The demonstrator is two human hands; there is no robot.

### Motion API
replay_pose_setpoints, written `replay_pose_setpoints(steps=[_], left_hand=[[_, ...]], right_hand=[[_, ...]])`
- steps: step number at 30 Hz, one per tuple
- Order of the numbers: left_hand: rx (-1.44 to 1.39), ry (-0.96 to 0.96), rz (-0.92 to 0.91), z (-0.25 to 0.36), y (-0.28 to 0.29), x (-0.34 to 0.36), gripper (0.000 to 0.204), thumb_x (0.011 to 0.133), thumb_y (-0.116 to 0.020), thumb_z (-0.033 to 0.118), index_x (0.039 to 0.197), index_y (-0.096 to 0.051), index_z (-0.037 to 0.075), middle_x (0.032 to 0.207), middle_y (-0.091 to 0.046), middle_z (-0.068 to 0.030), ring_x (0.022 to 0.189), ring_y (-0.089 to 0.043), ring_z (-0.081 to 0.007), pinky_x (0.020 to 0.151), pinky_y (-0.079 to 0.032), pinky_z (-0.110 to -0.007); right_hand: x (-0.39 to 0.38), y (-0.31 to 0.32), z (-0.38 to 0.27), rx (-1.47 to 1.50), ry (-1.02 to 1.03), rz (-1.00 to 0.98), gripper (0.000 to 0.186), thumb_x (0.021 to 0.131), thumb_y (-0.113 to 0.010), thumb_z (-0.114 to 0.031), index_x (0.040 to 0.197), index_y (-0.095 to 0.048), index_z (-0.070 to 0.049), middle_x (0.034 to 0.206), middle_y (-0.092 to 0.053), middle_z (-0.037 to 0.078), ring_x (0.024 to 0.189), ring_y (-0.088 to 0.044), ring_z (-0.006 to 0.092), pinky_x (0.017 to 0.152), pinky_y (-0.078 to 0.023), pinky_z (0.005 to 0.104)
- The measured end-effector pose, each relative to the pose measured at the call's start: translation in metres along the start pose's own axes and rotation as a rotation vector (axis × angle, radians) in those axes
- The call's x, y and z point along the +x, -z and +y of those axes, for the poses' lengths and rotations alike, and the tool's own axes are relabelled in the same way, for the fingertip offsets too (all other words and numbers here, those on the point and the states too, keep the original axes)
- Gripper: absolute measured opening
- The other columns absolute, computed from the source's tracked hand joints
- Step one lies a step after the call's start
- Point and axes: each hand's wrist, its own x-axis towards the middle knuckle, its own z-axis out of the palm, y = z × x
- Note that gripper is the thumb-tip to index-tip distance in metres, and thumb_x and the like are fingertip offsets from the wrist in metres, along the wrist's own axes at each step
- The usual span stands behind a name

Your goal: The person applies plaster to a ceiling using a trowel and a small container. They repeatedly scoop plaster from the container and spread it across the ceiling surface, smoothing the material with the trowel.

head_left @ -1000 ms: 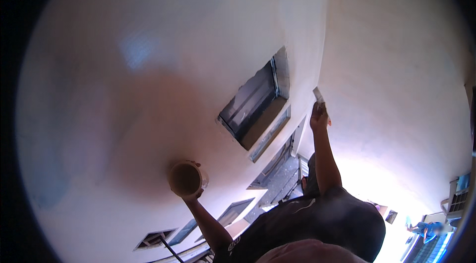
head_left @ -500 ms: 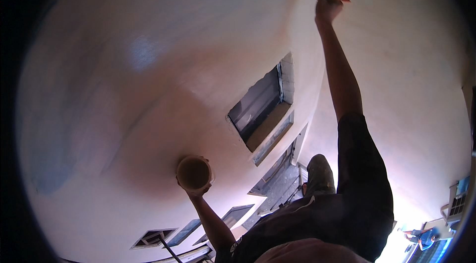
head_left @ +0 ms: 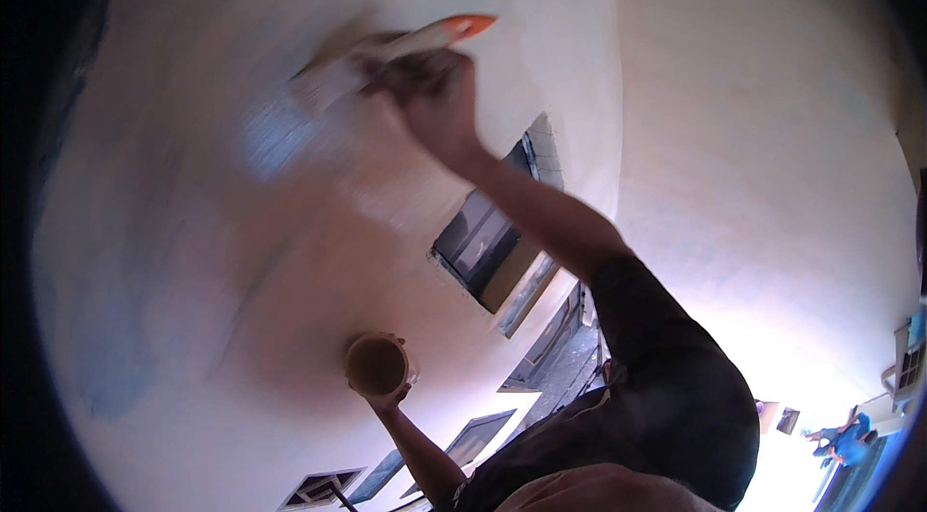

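My right hand [head_left: 432, 92] is closed around a wide paintbrush [head_left: 425, 37] with a pale handle ending in orange. Its bristle end, smeared by motion, lies at or very near the pale wall [head_left: 241, 261], beside a shiny, wet-looking patch [head_left: 275, 138]. Whether the bristles press on the surface I cannot tell. Lower down, my left hand [head_left: 391, 398] grips a round, open-topped tub [head_left: 377, 364] from below and around its side, close to the same wall. The tub's inside looks brownish and shadowed; what it contains cannot be made out.
A recessed window [head_left: 478, 251] with rough edges sits in the wall behind my right forearm. More windows [head_left: 323, 490] lie farther down. Another pale wall [head_left: 753, 126] meets this one at a corner on the right. A person in blue [head_left: 848, 442] is far off at lower right.
My right hand has swept the brush leftward and down from the upper corner of the wall to the shiny patch. The tub in my left hand sits slightly lower in view.
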Motion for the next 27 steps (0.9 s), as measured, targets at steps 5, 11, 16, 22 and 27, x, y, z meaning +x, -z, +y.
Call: replay_pose_setpoints(steps=[5,11,16,22,27], left_hand=[[-0.089,0.037,0.079,-0.014,0.009,-0.016,0.09,0.062,-0.085,0.043,0.132,-0.041,0.009,0.118,-0.057,-0.0176,0.104,-0.059,-0.0313,0.09,-0.048,-0.046],[-0.131,-0.068,-0.04,-0.035,-0.001,0.003,0.089,0.061,-0.086,0.04,0.132,-0.043,0.008,0.117,-0.057,-0.0171,0.103,-0.059,-0.0309,0.089,-0.048,-0.046],[-0.017,-0.004,-0.074,-0.013,0.014,-0.014,0.091,0.066,-0.081,0.045,0.137,-0.035,0.01,0.127,-0.051,-0.0184,0.112,-0.055,-0.0315,0.095,-0.046,-0.045],[0.13,-0.072,-0.055,-0.009,-0.004,0.011,0.089,0.064,-0.082,0.046,0.132,-0.041,0.005,0.117,-0.057,-0.016,0.102,-0.06,-0.0282,0.089,-0.048,-0.041],[0.233,-0.004,0.007,-0.001,0.012,-0.011,0.09,0.063,-0.083,0.046,0.132,-0.041,0.004,0.116,-0.058,-0.0154,0.102,-0.06,-0.0282,0.088,-0.048,-0.04]], right_hand=[[0.109,0.162,0.086,-0.174,0.242,0.274,0.016,0.079,-0.058,-0.001,0.087,-0.067,0.009,0.08,-0.068,0.013,0.071,-0.066,0.0198,0.068,-0.057,0.0339],[0.152,0.246,0.067,-1.184,0.482,0.519,0.017,0.079,-0.067,-0.023,0.081,-0.074,-0.007,0.072,-0.069,0.011,0.059,-0.067,0.0229,0.054,-0.052,0.0337],[0.069,0.107,0.064,-0.764,0.615,0.284,0.017,0.079,-0.065,-0.014,0.092,-0.071,-0.005,0.073,-0.069,0.009,0.058,-0.065,0.019,0.055,-0.05,0.0314],[-0.085,-0.044,-0.036,0.005,0.287,-0.146,0.015,0.071,-0.076,-0.007,0.085,-0.072,-0.005,0.097,-0.07,0.008,0.076,-0.069,0.0161,0.063,-0.056,0.0272],[-0.149,-0.028,-0.019,0.107,0.124,-0.187,0.025,0.075,-0.073,-0.001,0.1,-0.068,-0.003,0.095,-0.069,0.009,0.08,-0.069,0.0219,0.068,-0.058,0.0279]])
